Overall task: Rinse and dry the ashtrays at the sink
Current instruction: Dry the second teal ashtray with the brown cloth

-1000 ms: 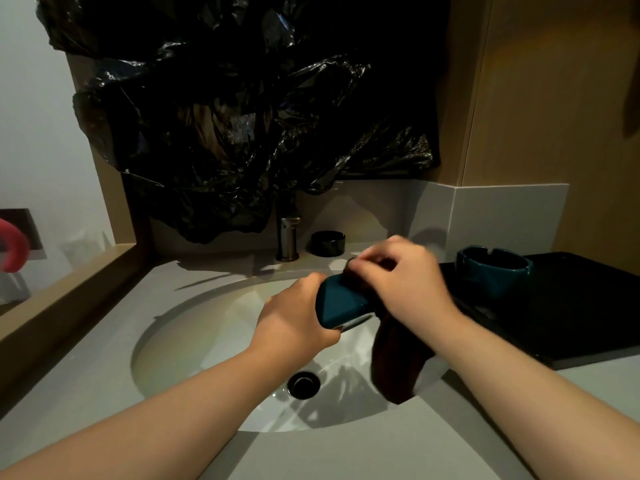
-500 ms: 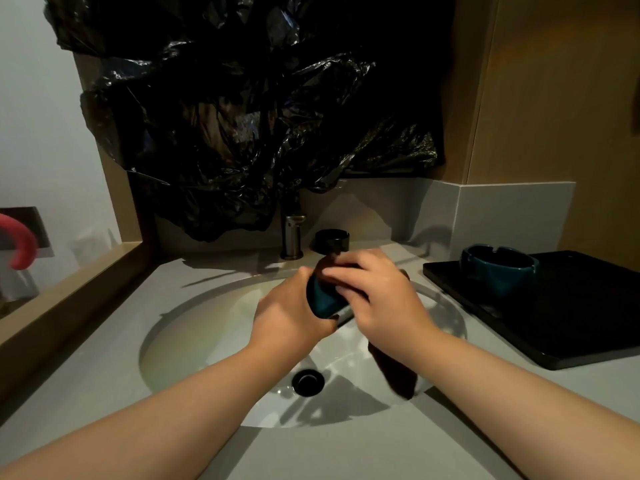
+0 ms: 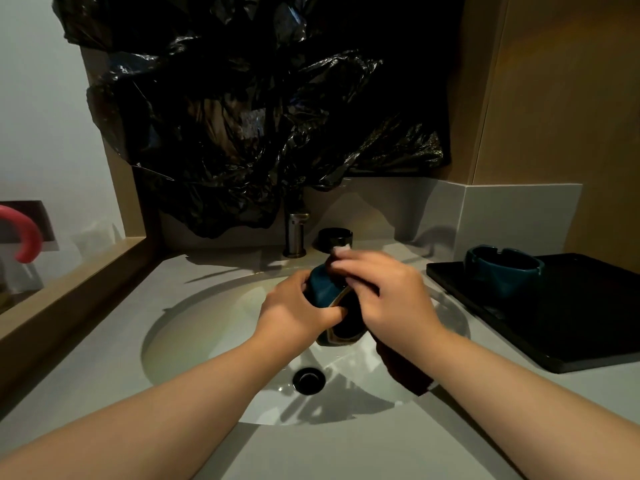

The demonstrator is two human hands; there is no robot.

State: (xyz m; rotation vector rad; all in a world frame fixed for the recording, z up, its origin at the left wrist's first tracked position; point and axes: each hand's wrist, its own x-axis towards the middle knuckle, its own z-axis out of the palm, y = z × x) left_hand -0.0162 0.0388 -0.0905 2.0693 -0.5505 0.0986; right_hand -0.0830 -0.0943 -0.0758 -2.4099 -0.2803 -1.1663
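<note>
Over the white sink basin (image 3: 194,327) my left hand (image 3: 294,311) grips a dark teal ashtray (image 3: 323,289), tilted on its side so its underside faces me. My right hand (image 3: 384,292) holds a dark red cloth (image 3: 405,370) against the ashtray's far side; the cloth's loose end hangs down over the basin's right rim. A second teal ashtray (image 3: 502,271) stands upright on a black tray (image 3: 571,313) at the right. A small black ashtray (image 3: 335,239) sits on the counter behind my hands, beside the tap.
A metal tap (image 3: 295,233) rises at the back of the basin, with the black drain (image 3: 309,381) below my hands. Crumpled black plastic sheeting (image 3: 249,109) covers the wall above. A wooden ledge (image 3: 69,289) borders the left; grey counter (image 3: 346,455) lies in front.
The ashtray has been turned in my left hand, its underside now facing me. My right hand with the cloth has slid round it, and both hands have shifted slightly left over the basin.
</note>
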